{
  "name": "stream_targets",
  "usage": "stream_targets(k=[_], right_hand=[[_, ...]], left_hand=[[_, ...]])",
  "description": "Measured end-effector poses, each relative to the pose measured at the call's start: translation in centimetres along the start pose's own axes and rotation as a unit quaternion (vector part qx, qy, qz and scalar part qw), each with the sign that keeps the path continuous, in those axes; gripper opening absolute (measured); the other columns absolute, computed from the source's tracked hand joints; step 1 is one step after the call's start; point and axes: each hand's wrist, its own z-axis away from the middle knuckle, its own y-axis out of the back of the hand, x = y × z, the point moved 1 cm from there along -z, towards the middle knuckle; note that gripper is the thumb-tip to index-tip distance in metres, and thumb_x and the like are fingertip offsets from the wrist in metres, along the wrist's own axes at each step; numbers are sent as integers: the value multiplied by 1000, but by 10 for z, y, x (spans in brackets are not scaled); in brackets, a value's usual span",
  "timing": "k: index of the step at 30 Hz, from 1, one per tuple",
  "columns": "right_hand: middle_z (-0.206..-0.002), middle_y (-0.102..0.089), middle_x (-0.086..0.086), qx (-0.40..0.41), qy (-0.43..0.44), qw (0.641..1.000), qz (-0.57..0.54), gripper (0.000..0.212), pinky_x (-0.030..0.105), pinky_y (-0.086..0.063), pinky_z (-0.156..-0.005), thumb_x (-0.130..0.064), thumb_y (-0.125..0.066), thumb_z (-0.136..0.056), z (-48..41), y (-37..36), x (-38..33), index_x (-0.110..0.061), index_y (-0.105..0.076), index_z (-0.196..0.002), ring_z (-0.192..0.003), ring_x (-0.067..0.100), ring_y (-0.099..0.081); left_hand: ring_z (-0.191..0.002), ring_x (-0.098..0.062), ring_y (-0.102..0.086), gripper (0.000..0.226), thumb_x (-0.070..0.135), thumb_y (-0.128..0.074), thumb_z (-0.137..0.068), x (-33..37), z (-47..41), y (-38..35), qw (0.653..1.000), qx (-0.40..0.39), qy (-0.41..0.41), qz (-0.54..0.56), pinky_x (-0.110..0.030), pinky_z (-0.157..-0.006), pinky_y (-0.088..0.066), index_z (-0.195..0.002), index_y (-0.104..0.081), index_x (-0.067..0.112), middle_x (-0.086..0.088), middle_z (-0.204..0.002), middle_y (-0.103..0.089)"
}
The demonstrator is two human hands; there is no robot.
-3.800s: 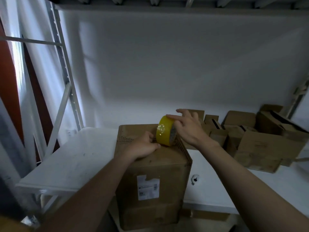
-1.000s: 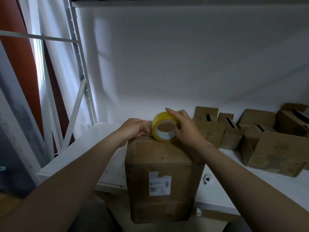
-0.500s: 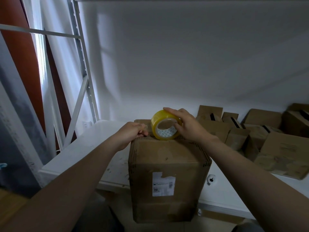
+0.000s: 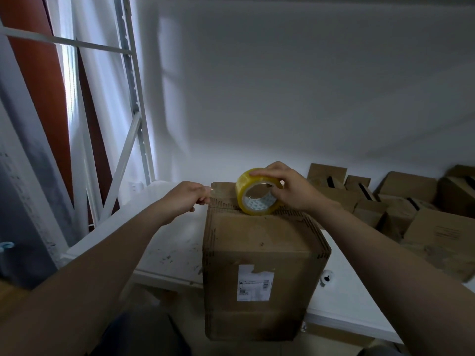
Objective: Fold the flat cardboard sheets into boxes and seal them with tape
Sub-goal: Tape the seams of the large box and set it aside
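Now: the tape roll (image 4: 253, 192) stands on edge on the far top edge of the box (image 4: 259, 265). The box is upright at the near edge of the white surface (image 4: 174, 242), shipping label (image 4: 254, 282) facing the person. Its lower front drops below that edge, so I cannot tell what carries it.

Right hand (image 4: 290, 188): over the roll from above, grip curled round its rim. Left hand (image 4: 189, 199): grip pressed together, pinching the free end of the tape strip (image 4: 221, 194), which runs from the roll leftward past the box's top left corner.

Risks, as judged:
- The strip hangs in the air. Slack or a twist would let it fold onto itself or catch the fingers.
- The roll balances on its edge. A left-hand pull against a loose right grip could roll it off the far side.
- A strip laid off the flap seam leaves the top unsealed.
- Pressing down hard near the front could tip the box toward the person.

Around:
- A heap of small boxes (image 4: 385, 209) lies on the right of the surface, well apart from the work.
- A small white round item (image 4: 327, 277) sits just beside the box's right face.
- A rack upright (image 4: 133, 98) stands at the left.

Obstruction: nothing lies between the hands and the box top. The rack is well apart from the pull line.
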Motion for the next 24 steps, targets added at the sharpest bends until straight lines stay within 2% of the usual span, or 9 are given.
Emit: stream_targets(k=[2,4,7,9,12,14,18,20,24], right_hand=[[-116,-47,-2,-34,7,997,74,68,18,-46,-82,8,-51,-91,-7,5,-6,-53,-60,-123,-104,16,-50],[-118,-47,-5,-49,13,991,128,73,28,-48,-83,9,-48,-89,-12,5,-10,-55,-62,-120,-107,18,-49],[-117,-51,-1,2,-21,998,53,75,24,-45,-86,15,-47,-88,-7,-7,-7,-50,-60,-124,-107,16,-51],[-119,-53,2,49,-41,998,7,69,28,-46,-93,12,-48,-92,3,-16,-2,-45,-55,-131,-109,16,-52],[-123,-48,2,58,-55,996,28,67,31,-45,-98,9,-45,-95,7,-20,-3,-44,-49,-136,-115,16,-48],[-122,-45,0,27,-53,995,77,71,32,-47,-93,10,-46,-91,3,-16,-13,-45,-52,-136,-113,20,-48],[-138,-39,3,-19,-53,963,263,73,49,-52,-87,7,-58,-86,4,-10,-37,-50,-54,-133,-120,29,-43],[-145,-35,3,-15,-58,953,298,67,51,-52,-89,0,-64,-89,4,-15,-49,-50,-55,-132,-128,31,-39],[-144,-36,2,2,-73,946,315,61,47,-49,-84,-3,-64,-90,-2,-29,-65,-49,-59,-129,-129,31,-36]], left_hand=[[-84,-18,-60,35,30,-52,-102,-4,-1,12,1000,9,4,13,-33,-76,-47,-77,-66,11,-2,-81,-65],[-82,-18,-59,35,29,-52,-103,-9,0,20,1000,7,3,19,-33,-77,-48,-77,-66,10,-3,-80,-64],[-80,-17,-59,35,28,-51,-103,-18,2,25,1000,5,5,24,-33,-77,-51,-76,-65,11,0,-76,-64],[-81,-17,-60,35,29,-51,-103,-25,1,26,1000,6,9,22,-35,-78,-52,-76,-65,12,0,-76,-64],[-81,-18,-60,35,29,-50,-103,-34,-1,26,1000,1,9,29,-37,-81,-54,-77,-65,11,-1,-77,-64],[-82,-19,-60,34,29,-50,-104,-41,-1,30,999,0,19,47,-39,-84,-55,-81,-64,9,-4,-80,-63],[-82,-21,-60,34,30,-50,-104,-61,4,42,997,6,31,73,-39,-83,-55,-84,-65,7,-7,-82,-62],[-80,-19,-59,34,30,-51,-104,-68,6,43,997,6,28,75,-37,-81,-55,-82,-65,7,-6,-81,-62],[-77,-18,-59,35,30,-52,-103,-84,6,39,996,20,36,79,-38,-81,-55,-78,-64,9,-4,-79,-63]])
